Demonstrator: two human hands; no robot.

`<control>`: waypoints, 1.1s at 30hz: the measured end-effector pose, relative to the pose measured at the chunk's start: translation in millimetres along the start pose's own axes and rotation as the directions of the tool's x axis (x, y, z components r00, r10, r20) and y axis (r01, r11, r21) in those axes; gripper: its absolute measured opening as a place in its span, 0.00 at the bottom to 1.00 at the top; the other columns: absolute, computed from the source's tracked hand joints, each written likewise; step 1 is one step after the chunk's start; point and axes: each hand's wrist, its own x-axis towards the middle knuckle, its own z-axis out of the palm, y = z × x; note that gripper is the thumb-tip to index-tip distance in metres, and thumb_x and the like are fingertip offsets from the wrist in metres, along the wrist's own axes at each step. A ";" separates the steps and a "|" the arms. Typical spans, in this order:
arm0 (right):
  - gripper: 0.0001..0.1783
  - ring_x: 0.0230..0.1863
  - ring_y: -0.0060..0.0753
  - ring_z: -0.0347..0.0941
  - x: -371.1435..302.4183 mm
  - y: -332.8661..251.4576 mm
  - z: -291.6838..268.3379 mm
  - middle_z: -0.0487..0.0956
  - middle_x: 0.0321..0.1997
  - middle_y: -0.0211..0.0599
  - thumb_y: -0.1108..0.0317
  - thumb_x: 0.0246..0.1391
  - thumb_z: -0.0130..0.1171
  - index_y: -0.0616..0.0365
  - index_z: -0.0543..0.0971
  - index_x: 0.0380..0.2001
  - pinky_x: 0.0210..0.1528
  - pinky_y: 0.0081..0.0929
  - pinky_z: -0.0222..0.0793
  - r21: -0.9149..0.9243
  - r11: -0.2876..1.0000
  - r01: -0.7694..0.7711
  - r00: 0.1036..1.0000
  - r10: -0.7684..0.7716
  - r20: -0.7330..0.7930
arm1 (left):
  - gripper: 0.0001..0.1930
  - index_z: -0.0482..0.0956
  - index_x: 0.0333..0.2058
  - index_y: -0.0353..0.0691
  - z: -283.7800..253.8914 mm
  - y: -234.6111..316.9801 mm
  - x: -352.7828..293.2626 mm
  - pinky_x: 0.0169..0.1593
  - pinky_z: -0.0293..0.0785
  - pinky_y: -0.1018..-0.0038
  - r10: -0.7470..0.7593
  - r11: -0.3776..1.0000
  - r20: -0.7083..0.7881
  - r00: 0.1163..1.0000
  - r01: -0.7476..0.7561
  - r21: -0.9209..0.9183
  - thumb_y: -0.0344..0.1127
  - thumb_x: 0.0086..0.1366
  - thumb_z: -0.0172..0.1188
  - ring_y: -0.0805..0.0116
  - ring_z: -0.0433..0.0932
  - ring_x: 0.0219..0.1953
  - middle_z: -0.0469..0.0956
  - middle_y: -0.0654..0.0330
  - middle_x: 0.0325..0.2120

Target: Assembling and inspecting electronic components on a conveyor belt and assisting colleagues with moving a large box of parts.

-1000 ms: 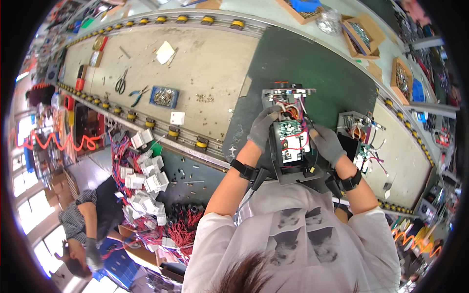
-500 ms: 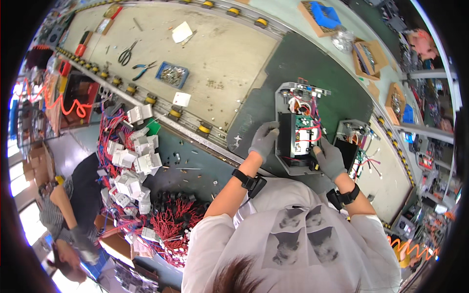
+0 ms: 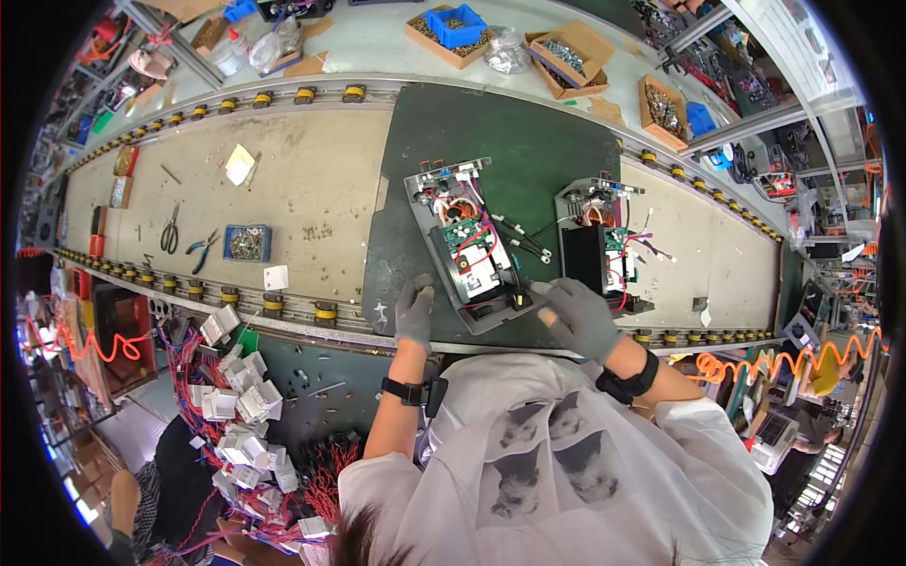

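Chassis with circuit board, blue tray of hardware

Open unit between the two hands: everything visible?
The unit has an open grey, metal-looking chassis with a green circuit board, white block, copper-coloured coil and red wires. Black leads extend rightward. It lies skewed on the green surface. Left hand apart; right hand at its near right corner, contact unclear.

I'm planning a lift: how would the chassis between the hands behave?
The chassis would probably stay stiff, since its grey frame looks rigid. The thin black cables beside it would likely flop, and the exposed green board looks fragile.
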 end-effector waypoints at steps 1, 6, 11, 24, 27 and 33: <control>0.18 0.40 0.45 0.70 -6.3 12.5 -3.2 0.73 0.38 0.40 0.63 0.49 0.55 0.52 0.74 0.44 0.41 0.36 0.68 -0.060 0.996 -0.060 0.997 0.062 0.035 | 0.12 0.76 0.41 0.38 2.3 1.2 -6.9 0.33 0.64 0.83 0.005 1.000 -0.004 1.000 -0.005 0.013 0.29 0.58 0.54 0.81 0.67 0.31 0.72 0.69 0.31; 0.16 0.40 0.44 0.69 5.0 86.7 -64.5 0.73 0.35 0.38 0.58 0.49 0.56 0.52 0.75 0.40 0.41 0.37 0.67 -0.275 0.944 -0.183 0.980 0.154 -0.126 | 0.09 0.76 0.35 0.38 55.6 42.3 -53.2 0.34 0.68 0.74 0.743 0.596 -0.022 0.669 -0.646 0.476 0.27 0.54 0.53 0.67 0.71 0.30 0.74 0.59 0.29; 0.19 0.41 0.44 0.68 -8.9 79.6 -62.7 0.72 0.39 0.38 0.54 0.47 0.57 0.51 0.74 0.41 0.42 0.38 0.65 -0.320 0.947 -0.040 0.983 0.095 0.157 | 0.13 0.74 0.39 0.41 132.1 49.4 -88.4 0.44 0.69 0.63 0.468 0.449 0.736 0.490 -0.849 0.279 0.29 0.52 0.55 0.53 0.72 0.39 0.73 0.53 0.33; 0.21 0.38 0.39 0.70 -100.1 134.8 -14.7 0.74 0.36 0.34 0.73 0.32 0.55 0.53 0.76 0.37 0.41 0.37 0.64 -0.263 0.960 0.095 0.995 -0.092 0.024 | 0.30 0.57 0.58 0.44 223.1 -79.7 36.6 0.49 0.69 0.61 0.454 0.351 0.296 0.840 -0.474 0.807 0.33 0.55 0.52 0.47 0.69 0.48 0.65 0.51 0.50; 0.19 0.35 0.37 0.70 -100.5 144.0 -17.7 0.74 0.33 0.32 0.72 0.32 0.55 0.53 0.78 0.34 0.39 0.35 0.63 -0.302 0.940 0.161 0.987 -0.160 0.027 | 0.22 0.68 0.50 0.45 220.4 -85.8 53.2 0.40 0.71 0.62 0.439 0.185 0.231 0.869 -0.339 0.922 0.36 0.56 0.56 0.55 0.71 0.43 0.70 0.55 0.40; 0.18 0.32 0.33 0.70 -104.0 161.0 -41.5 0.74 0.30 0.29 0.68 0.29 0.56 0.55 0.78 0.32 0.36 0.32 0.61 -0.258 0.934 0.247 0.969 -0.230 0.094 | 0.09 0.74 0.37 0.41 227.2 -48.5 19.7 0.31 0.70 0.63 0.595 0.306 0.269 0.758 -0.523 0.796 0.35 0.58 0.54 0.52 0.74 0.31 0.73 0.54 0.29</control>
